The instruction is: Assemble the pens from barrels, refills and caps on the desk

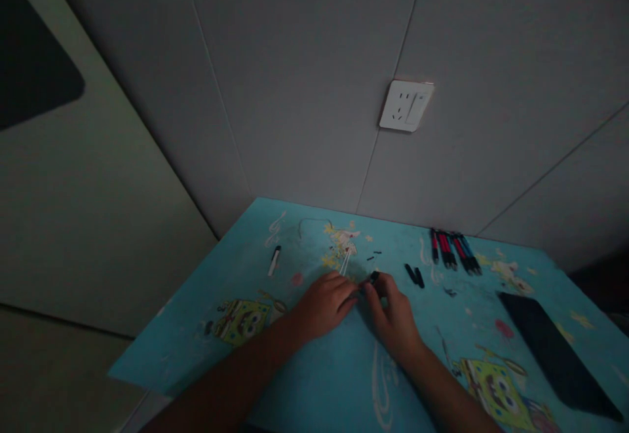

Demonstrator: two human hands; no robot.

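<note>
Both my hands rest on a blue cartoon-printed table. My left hand is curled, its fingertips pinched together at the middle of the table. My right hand is also curled, and its fingers pinch a small black pen part. The two hands meet at their fingertips. Thin white refills lie just beyond my left hand. Two short black pen pieces lie to the right of my right hand.
A bundle of red, black and blue pens lies at the far edge. A lone white-and-black pen lies far left. A dark flat slab sits at right. A wall socket hangs above.
</note>
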